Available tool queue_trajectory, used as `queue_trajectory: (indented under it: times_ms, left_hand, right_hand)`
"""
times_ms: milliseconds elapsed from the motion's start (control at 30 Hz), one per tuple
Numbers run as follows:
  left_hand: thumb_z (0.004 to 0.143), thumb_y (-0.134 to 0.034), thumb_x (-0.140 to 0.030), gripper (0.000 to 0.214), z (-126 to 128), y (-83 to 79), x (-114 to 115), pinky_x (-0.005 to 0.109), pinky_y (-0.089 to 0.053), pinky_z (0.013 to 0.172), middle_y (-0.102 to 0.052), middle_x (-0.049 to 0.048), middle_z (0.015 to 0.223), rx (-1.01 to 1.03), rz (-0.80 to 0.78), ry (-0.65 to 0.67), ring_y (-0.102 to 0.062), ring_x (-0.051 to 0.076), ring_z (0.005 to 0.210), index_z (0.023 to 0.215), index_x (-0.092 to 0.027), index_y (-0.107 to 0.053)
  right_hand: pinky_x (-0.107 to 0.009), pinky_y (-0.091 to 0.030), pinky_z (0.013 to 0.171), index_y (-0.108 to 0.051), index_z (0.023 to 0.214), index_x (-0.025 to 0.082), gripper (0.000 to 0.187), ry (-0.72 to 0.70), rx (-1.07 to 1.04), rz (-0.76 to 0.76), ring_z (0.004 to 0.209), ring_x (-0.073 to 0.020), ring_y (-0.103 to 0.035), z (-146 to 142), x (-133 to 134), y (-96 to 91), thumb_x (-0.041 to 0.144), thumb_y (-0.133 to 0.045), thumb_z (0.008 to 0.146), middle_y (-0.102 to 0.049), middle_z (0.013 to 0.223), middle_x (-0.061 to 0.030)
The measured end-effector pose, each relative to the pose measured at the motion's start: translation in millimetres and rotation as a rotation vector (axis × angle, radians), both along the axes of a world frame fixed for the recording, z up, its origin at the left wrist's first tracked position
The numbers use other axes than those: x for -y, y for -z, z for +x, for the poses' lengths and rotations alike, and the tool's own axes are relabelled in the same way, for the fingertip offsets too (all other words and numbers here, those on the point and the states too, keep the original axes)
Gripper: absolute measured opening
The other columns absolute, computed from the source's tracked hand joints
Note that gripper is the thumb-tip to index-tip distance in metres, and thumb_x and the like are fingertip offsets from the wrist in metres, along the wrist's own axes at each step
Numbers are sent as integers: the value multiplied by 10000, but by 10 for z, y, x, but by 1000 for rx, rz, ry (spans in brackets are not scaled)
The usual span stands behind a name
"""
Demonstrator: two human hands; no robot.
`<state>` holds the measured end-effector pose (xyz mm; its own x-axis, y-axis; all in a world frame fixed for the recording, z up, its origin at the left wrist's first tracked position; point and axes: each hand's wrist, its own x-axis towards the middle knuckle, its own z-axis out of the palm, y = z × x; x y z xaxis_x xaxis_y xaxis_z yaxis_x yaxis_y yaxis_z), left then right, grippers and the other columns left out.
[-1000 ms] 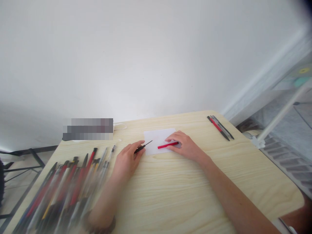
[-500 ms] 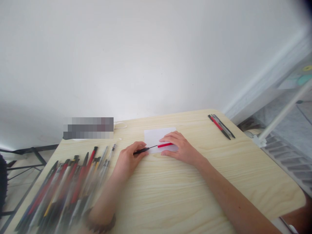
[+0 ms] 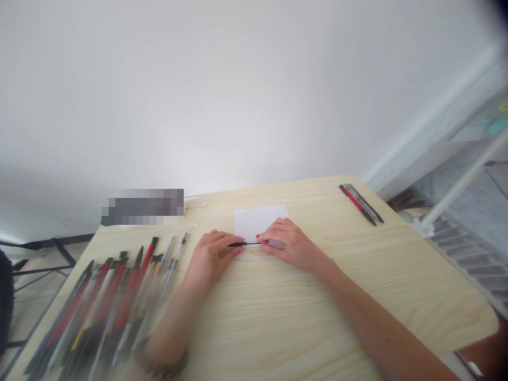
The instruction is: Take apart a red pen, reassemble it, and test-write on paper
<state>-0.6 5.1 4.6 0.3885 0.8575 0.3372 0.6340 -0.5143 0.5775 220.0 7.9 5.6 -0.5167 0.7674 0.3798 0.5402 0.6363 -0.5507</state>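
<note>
My left hand [image 3: 210, 253] is closed around a black pen part [image 3: 237, 244], its thumb and forefinger pinching it just left of a white sheet of paper [image 3: 250, 217]. From that part a thin dark refill [image 3: 253, 243] runs rightward, nearly level. The fingertips of my right hand [image 3: 291, 239] are closed at the refill's far end. Behind those fingers shows the end of a red pen barrel [image 3: 257, 236], the rest hidden by the hand. Whether the right hand also touches the barrel I cannot tell.
Several pens [image 3: 130, 288] lie spread at the table's left, partly blurred. A few pens, one a red pen [image 3: 357, 203], lie together at the back right. A pixelated dark object [image 3: 143, 207] stands at the back left, near the wall [image 3: 254, 106].
My right fingers have moved from around the red barrel to the end of the refill. The black part has shifted slightly right and lies more level. The red barrel is now mostly covered.
</note>
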Motion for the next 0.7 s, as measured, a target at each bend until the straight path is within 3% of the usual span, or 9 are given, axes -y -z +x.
queue_trajectory:
  times_ms: [100, 200, 300, 467, 700]
  left_hand:
    - [811, -572, -298, 148, 7, -8, 10, 344, -447, 733, -677, 32, 848, -29, -2, 28, -572, 188, 800, 894, -223, -670]
    - [823, -552, -291, 142, 4, -10, 11, 358, -430, 746, -673, 26, 843, -62, -14, 33, -566, 188, 800, 887, -227, -661]
    - [826, -545, -285, 141, -5, -4, 4, 366, -430, 768, -669, 30, 859, -67, -16, 12, -566, 193, 824, 884, -226, -658]
    - [832, -531, -296, 163, -19, 10, -2, 376, -424, 876, -653, 49, 1028, -36, 16, 57, -557, 208, 993, 915, -224, -651]
    - [850, -491, -299, 199, -12, 26, 9, 416, -378, 969, -667, 35, 1079, -100, -35, 97, -522, 224, 1132, 984, -219, -616]
  right_hand:
    - [-331, -416, 807, -648, 926, 210, 188, -15, -22, -7, 838, -167, -568, 29, -2, -29, 348, -591, 811, -680, 874, -27]
    - [-333, -421, 843, -615, 1033, 209, 219, 69, -66, -1, 920, -171, -558, 124, -29, -60, 299, -496, 872, -655, 982, -46]
    - [-338, -421, 850, -624, 1020, 211, 214, 156, -27, 18, 908, -171, -555, 225, -74, -53, 249, -469, 878, -649, 957, -46]
    - [-347, -418, 850, -662, 953, 229, 166, 115, 123, -42, 879, -172, -547, 278, -119, 9, 248, -559, 824, -645, 903, -29]
    - [-333, -450, 789, -663, 992, 236, 211, 222, 59, -35, 857, -178, -544, 223, -161, 124, 264, -492, 872, -613, 884, -46]
